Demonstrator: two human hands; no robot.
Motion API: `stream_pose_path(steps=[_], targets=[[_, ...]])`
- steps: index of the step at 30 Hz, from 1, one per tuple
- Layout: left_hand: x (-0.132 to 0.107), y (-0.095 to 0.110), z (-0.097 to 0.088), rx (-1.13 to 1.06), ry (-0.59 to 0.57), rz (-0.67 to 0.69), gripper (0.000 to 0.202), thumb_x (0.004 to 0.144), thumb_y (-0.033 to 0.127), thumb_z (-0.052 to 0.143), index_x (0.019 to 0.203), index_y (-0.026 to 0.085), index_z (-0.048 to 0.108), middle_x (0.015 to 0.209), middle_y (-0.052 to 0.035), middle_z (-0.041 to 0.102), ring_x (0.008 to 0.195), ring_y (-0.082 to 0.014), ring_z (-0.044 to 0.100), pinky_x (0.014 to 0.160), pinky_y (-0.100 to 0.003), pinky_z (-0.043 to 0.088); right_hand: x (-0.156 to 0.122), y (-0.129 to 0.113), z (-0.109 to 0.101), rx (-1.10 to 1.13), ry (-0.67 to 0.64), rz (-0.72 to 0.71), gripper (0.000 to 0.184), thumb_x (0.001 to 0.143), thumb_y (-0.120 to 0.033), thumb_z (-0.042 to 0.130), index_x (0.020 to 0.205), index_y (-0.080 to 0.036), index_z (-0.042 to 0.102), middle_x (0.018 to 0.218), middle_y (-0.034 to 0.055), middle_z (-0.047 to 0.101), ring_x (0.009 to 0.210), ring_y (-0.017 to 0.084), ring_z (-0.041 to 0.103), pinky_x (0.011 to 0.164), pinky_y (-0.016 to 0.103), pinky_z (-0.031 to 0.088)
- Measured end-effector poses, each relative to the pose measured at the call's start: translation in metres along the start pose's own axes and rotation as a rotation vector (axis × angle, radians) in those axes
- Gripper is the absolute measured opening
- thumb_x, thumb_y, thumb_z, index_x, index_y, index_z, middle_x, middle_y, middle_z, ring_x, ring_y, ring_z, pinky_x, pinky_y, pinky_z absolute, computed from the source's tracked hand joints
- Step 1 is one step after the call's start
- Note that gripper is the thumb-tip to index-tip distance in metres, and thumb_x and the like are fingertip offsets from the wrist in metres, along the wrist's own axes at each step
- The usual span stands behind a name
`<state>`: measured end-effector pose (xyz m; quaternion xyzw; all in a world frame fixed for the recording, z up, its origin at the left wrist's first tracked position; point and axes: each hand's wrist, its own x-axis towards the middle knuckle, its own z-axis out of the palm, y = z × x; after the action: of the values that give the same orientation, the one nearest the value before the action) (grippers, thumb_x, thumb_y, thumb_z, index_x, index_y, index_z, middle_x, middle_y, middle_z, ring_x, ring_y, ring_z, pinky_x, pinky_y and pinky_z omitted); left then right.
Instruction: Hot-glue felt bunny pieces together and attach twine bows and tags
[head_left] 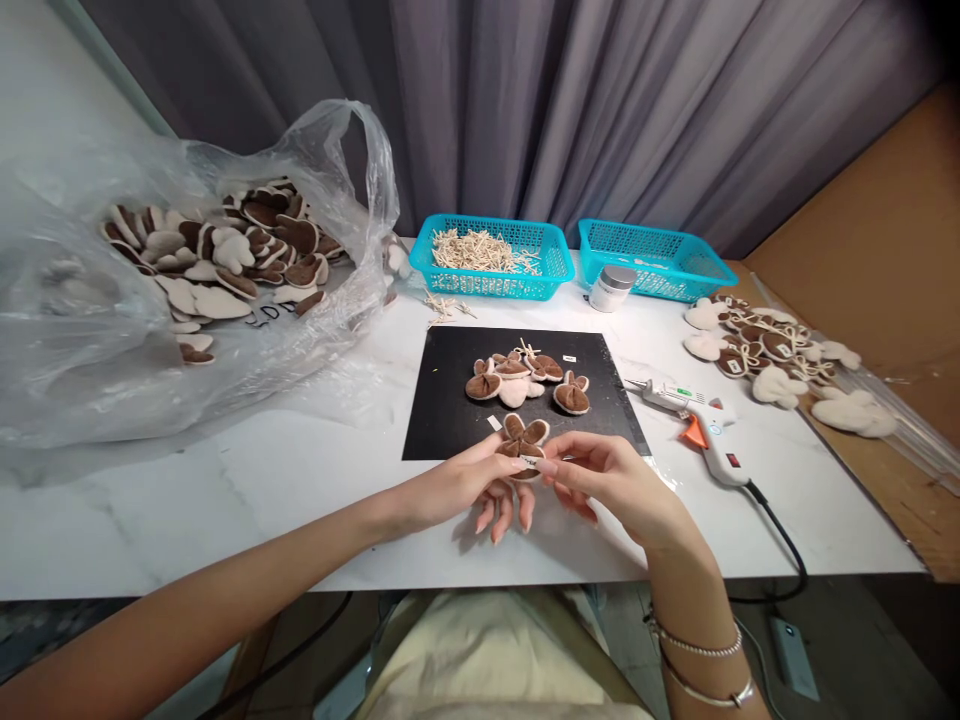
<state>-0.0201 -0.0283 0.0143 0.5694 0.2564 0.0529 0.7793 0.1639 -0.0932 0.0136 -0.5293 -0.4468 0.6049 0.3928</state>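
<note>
My left hand (476, 487) and my right hand (607, 480) meet at the near edge of a black mat (450, 400). Together they pinch a small brown and cream plush bow piece (523, 440) with a little white tag on it. The left thumb and forefinger grip its lower left side, and the right fingertips grip its lower right. Several more brown and cream bow pieces (525, 378) lie in a cluster in the middle of the mat.
A clear plastic bag (112, 330) of plush pieces fills the left. Two teal baskets (491, 262) (652, 262) stand at the back, one with cream ties, beside a small jar (611, 288). A glue gun (701, 425) lies on the right, finished pieces (780, 350) beyond it.
</note>
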Motion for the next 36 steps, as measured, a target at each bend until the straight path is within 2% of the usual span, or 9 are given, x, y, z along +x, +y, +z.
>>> stream_pose_path(steps=[6,11,21,28,36], targets=[[0.0011,0.0004,0.0008,0.01,0.001,-0.019,0.028,0.092,0.038,0.037,0.11,0.017,0.04,0.073,-0.0037,0.063,0.049,-0.0098,0.056,0.041,-0.017,0.035,-0.0002,0.0018,0.0007,0.012,0.0,0.002,0.03,0.072,-0.045,0.068,0.076,-0.016,0.059,0.054,-0.0044,0.051,0.043,0.006,0.04,0.039,0.019,0.031],[0.0028,0.0022,0.0024,0.037,-0.001,-0.028,0.027,0.089,0.041,0.043,0.101,0.017,0.042,0.068,-0.0017,0.061,0.045,-0.009,0.055,0.039,-0.017,0.034,-0.0001,0.0013,0.0021,0.037,-0.001,0.002,0.03,0.072,-0.044,0.069,0.076,-0.015,0.06,0.05,-0.0047,0.051,0.043,0.007,0.04,0.038,0.019,0.031],[0.0001,0.0022,0.002,0.068,0.022,-0.023,0.023,0.091,0.037,0.039,0.1,0.017,0.045,0.06,0.0025,0.057,0.046,-0.0068,0.049,0.042,-0.018,0.028,0.0001,0.0034,-0.0012,0.047,-0.001,-0.014,0.029,0.067,-0.04,0.074,0.072,-0.014,0.063,0.051,-0.0039,0.052,0.043,0.006,0.044,0.038,0.019,0.032],[0.0011,0.0029,-0.0006,0.05,0.021,0.005,0.024,0.09,0.037,0.039,0.095,0.015,0.048,0.06,0.0013,0.056,0.047,-0.0078,0.048,0.042,-0.019,0.029,-0.0022,-0.0008,-0.0017,0.039,-0.031,-0.013,0.032,0.076,-0.045,0.064,0.072,-0.014,0.066,0.061,0.0014,0.057,0.051,0.009,0.05,0.036,0.018,0.035],[0.0016,0.0039,0.0012,0.068,0.046,-0.017,0.024,0.088,0.037,0.046,0.097,0.015,0.05,0.063,0.0004,0.062,0.046,-0.0075,0.052,0.04,-0.018,0.031,0.0014,-0.0006,-0.0019,-0.062,-0.037,0.002,0.027,0.072,-0.04,0.069,0.076,-0.014,0.065,0.055,-0.001,0.055,0.046,0.007,0.045,0.037,0.017,0.035]])
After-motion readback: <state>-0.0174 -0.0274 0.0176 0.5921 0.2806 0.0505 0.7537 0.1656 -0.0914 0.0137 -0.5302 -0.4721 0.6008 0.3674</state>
